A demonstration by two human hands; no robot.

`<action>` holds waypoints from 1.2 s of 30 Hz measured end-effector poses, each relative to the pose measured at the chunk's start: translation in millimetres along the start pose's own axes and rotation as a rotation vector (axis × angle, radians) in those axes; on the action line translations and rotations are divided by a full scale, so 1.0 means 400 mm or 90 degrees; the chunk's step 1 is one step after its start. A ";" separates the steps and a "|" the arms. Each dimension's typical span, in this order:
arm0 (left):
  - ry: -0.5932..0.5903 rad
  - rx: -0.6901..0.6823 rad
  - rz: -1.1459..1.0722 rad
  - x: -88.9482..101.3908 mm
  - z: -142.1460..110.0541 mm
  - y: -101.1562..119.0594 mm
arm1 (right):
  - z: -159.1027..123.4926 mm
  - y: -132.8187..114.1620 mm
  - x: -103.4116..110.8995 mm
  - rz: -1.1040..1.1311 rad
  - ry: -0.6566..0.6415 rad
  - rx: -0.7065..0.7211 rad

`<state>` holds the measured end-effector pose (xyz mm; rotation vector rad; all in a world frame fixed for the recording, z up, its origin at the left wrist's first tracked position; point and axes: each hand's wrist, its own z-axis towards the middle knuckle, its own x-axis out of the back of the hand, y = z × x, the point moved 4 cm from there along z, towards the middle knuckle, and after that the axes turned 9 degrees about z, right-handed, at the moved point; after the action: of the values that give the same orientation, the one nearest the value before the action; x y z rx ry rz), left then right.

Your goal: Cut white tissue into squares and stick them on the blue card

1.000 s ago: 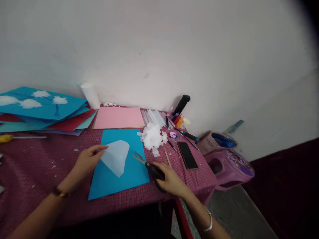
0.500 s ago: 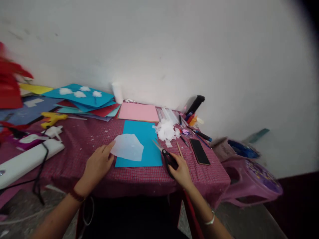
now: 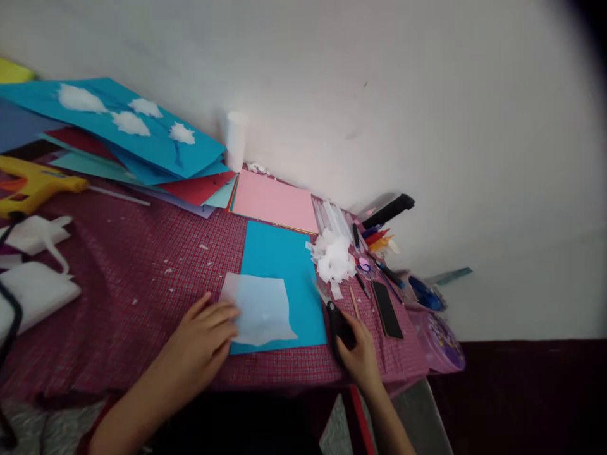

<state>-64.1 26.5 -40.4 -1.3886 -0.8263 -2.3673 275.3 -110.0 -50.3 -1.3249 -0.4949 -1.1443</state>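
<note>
A red checked tablecloth point(image 3: 180, 272), flecked with paper scraps point(image 3: 203, 246), spreads below a smudged pale wall point(image 3: 450, 139); a pink plastic stool point(image 3: 441, 354) stands past its right end. White tissue paper point(image 3: 263, 309) overlaps blue paper point(image 3: 279, 246). The left hand point(image 3: 203, 338) touches its left edge, pinching or not I cannot tell; the right hand point(image 3: 359, 354) curls around black-handled scissors point(image 3: 333, 319).

We see scissors point(image 3: 334, 318) partly hidden by the right hand point(image 3: 363, 354), white paper point(image 3: 263, 309) by the left hand point(image 3: 199, 341), and a cropped glue gun point(image 3: 42, 184).
</note>
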 end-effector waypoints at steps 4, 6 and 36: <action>-0.055 -0.016 -0.058 0.001 -0.009 -0.007 | 0.041 -0.039 0.008 -0.063 -0.051 -0.025; -0.075 -0.011 -0.076 -0.004 -0.011 -0.016 | 0.041 -0.068 0.021 -0.069 -0.067 -0.031; -0.100 0.145 -0.116 -0.010 0.010 0.093 | 0.085 -0.245 -0.090 0.385 -0.367 0.041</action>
<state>-40.7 -1.1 -29.8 -1.4725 -1.2711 -2.2241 186.8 -50.8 -23.7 -1.5988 -0.4853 -0.2378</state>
